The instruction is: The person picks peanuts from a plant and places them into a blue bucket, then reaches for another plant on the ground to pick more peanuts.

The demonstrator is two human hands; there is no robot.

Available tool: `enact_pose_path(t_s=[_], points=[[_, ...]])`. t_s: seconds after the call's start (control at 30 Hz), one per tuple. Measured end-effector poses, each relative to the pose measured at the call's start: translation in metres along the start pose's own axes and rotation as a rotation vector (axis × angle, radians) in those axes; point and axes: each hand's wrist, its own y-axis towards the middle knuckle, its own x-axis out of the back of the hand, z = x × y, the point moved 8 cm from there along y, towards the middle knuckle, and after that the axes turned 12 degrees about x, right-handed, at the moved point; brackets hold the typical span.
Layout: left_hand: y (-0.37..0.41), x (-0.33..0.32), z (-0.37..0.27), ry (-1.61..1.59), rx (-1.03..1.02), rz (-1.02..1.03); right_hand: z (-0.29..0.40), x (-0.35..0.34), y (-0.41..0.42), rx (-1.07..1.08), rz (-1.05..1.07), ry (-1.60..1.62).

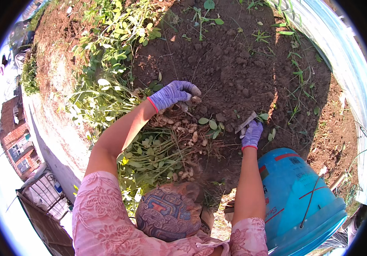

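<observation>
My left hand (pixel 174 95), in a purple knit glove with a red cuff, is over the soil at the roots of uprooted peanut plants (pixel 153 148). Its curled fingertips pinch a small brown pod (pixel 196 100), which looks like a peanut. Peanut pods (pixel 191 128) lie among the roots just below that hand. My right hand (pixel 252 132), gloved alike, grips a flat, narrow, soil-dusted tool (pixel 245 122) close to the ground. Its handle is mostly hidden by the fingers. A few loose green leaves (pixel 212 124) lie between the hands.
A blue plastic bucket (pixel 299 198) with a wire handle is tipped beside my right forearm. Leafy plants (pixel 113 48) stand at the upper left, near dug soil (pixel 228 70). Plastic sheeting (pixel 340 60) borders the right. My patterned knee (pixel 170 211) is below the plants.
</observation>
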Motion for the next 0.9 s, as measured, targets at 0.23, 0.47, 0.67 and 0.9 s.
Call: enact_pose_path(t_s=[0.23,0.47,0.67,0.9], points=[[0.017,0.01,-0.006,0.942,-0.093,-0.537,0.012,-0.025,-0.084,0.17,0.037,0.158],[0.038,-0.074,0.002,1.48,0.032,-0.387,0.071,-0.057,-0.085,0.257,0.136,0.089],[0.02,-0.073,-0.018,1.063,-0.13,-0.448,0.043,-0.064,-0.076,-0.145,0.249,0.275],[-0.015,-0.022,-0.068,0.702,-0.296,-0.645,0.037,-0.099,-0.077,-0.449,0.494,0.802]])
